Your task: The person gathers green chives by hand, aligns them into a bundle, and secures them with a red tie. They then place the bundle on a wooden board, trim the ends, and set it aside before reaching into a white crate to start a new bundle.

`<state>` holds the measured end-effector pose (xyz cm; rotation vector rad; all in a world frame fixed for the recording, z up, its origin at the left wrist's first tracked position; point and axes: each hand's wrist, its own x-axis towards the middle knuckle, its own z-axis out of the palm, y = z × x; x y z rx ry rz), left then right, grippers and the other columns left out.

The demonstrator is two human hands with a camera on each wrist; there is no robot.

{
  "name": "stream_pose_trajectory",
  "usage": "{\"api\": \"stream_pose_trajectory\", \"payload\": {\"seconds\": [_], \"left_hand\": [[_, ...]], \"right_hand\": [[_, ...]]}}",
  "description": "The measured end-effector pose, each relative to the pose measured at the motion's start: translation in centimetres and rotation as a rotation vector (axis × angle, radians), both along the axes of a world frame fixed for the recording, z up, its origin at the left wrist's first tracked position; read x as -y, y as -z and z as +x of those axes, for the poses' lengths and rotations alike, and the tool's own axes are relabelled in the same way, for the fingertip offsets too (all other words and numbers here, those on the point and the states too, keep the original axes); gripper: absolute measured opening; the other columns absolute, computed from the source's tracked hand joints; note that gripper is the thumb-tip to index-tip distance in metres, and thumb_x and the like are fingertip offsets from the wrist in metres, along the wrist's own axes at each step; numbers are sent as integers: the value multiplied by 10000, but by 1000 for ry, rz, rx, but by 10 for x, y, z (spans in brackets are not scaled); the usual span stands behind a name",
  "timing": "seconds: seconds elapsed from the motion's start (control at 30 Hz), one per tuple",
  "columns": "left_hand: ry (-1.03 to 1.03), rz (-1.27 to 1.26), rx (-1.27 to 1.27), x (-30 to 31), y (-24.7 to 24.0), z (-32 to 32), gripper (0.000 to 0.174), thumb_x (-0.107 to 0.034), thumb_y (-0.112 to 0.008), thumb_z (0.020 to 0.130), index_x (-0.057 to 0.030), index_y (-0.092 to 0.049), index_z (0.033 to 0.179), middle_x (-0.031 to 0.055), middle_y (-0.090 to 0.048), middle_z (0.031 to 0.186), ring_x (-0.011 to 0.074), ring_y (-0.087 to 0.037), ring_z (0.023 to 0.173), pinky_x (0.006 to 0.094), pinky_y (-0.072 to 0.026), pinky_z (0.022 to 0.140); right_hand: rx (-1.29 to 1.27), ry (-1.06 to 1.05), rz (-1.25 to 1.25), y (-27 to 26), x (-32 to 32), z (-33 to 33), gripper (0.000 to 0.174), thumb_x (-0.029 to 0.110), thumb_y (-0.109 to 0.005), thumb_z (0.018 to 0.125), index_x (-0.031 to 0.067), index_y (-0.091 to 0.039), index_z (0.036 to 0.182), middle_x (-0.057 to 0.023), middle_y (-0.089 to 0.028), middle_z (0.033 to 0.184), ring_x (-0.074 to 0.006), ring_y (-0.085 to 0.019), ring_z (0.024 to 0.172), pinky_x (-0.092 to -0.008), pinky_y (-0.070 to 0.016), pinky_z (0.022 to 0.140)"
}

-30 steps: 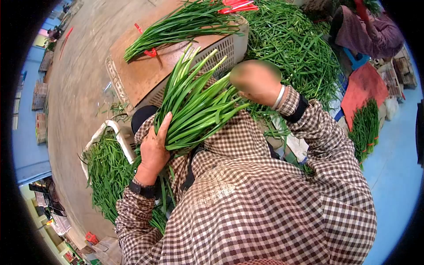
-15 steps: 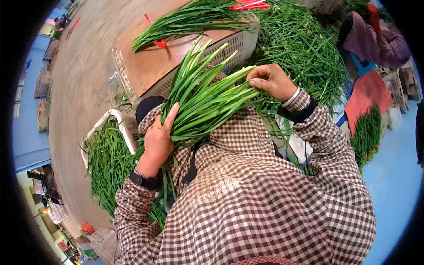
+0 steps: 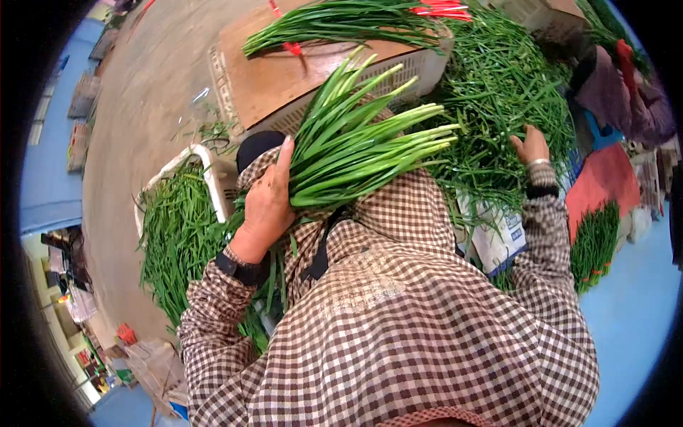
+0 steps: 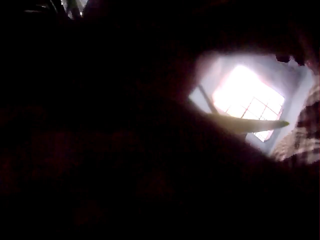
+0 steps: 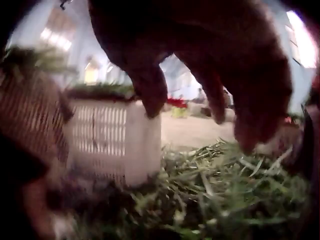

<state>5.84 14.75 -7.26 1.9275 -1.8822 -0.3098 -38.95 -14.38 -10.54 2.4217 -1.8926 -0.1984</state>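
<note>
My left hand (image 3: 269, 203) grips a bunch of garlic chives (image 3: 356, 156) over the lap, one finger lying straight along the leaves. The pale stem ends fan out toward the upper right. In the left wrist view nearly all is dark, with one pale leaf (image 4: 250, 124) crossing a bright patch. Out to the right, my right hand (image 3: 532, 146) is over a big heap of loose chives (image 3: 498, 92). The right wrist view shows its fingers (image 5: 150, 92) parted and pointing down, fingertips close over the loose leaves, nothing between them.
A board-topped plastic crate (image 3: 263, 89) ahead carries a tied bunch (image 3: 341, 28) and red ties (image 3: 441, 8). At left stands a white-rimmed basket (image 3: 212, 181) full of leaves. Tied bunches (image 3: 596, 249) lie by a red cloth (image 3: 605, 185). Another person (image 3: 626, 99) sits at far right.
My right hand has let go of the pale stem ends and moved right, over the heap. The left hand still holds the bunch; the head view has shifted slightly.
</note>
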Motion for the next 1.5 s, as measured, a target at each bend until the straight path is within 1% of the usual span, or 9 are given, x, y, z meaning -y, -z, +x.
{"api": "stream_pose_trajectory", "payload": {"seconds": [0.13, 0.37, 0.43, 0.6, 0.83, 1.13, 1.2, 1.33, 1.5], "left_hand": [[-80, 82, -213, -2, -2, 3, 927, 54, -611, 632, -3, -109, 1409, 246, -549, 1082, 427, -557, 859, 442, -459, 674], [-53, 279, -435, 8, -37, 11, 650, 59, -606, 606, 43, -428, 1232, 189, -505, 1204, 278, -482, 1139, 306, -361, 963], [2, 303, -469, 10, -28, 17, 666, 83, -577, 598, 40, -427, 1245, 107, -508, 1205, 157, -471, 1090, 261, -358, 941], [-13, 433, -895, 6, -15, 26, 713, 118, -542, 586, -13, -449, 1280, 10, -537, 1141, 120, -486, 1015, 244, -370, 912], [12, 503, -944, 7, -6, 35, 678, 105, -547, 610, -6, -455, 1273, -19, -538, 1107, 84, -475, 967, 220, -374, 868], [14, 435, -755, 6, -13, 28, 603, 120, -528, 637, 18, -464, 1228, 47, -593, 957, 104, -506, 870, 233, -426, 789], [20, 431, -759, 4, -3, 31, 617, 122, -526, 638, 26, -447, 1243, 70, -602, 965, 108, -513, 873, 235, -430, 784], [55, 400, -708, 4, -3, 30, 659, 120, -537, 639, 33, -406, 1278, 75, -604, 976, 112, -523, 875, 238, -434, 785], [72, 427, -670, 5, -4, 33, 681, 121, -535, 644, 37, -379, 1302, 79, -607, 932, 105, -533, 816, 224, -448, 731]], "right_hand": [[995, -170, 408, -47, -56, 79, 479, 141, -670, 783, 14, -503, 1214, -170, -605, 1070, -203, -611, 921, -311, -496, 781], [1227, -227, 366, -67, -72, 150, 471, 29, -643, 785, 12, -454, 1216, -101, -591, 965, -127, -592, 807, -252, -494, 720], [1243, -331, 283, -78, -67, 162, 385, 22, -631, 792, 7, -482, 1147, -86, -599, 926, -121, -591, 778, -246, -493, 704], [963, -728, 107, -100, -66, 181, 77, 58, -611, 792, 19, -573, 846, -97, -607, 796, -204, -603, 706, -290, -489, 645], [591, -761, 16, -81, -49, 223, 200, 211, -638, 778, 127, -622, 959, -98, -592, 842, -296, -597, 779, -398, -487, 670], [658, -876, -127, -101, -45, 246, 305, 168, -693, 705, 160, -619, 1001, -94, -562, 949, -285, -560, 912, -399, -473, 749], [625, -1125, -43, -100, -44, 246, 277, 148, -690, 699, 133, -613, 966, -93, -567, 955, -295, -564, 904, -396, -473, 751], [610, -1107, 271, -81, -38, 242, 256, 52, -664, 713, 98, -592, 954, -88, -570, 998, -302, -550, 915, -398, -459, 779], [859, -889, 709, -100, -33, 234, 124, 7, -609, 782, 22, -575, 900, -26, -597, 835, -87, -555, 784, -246, -461, 714]]}}
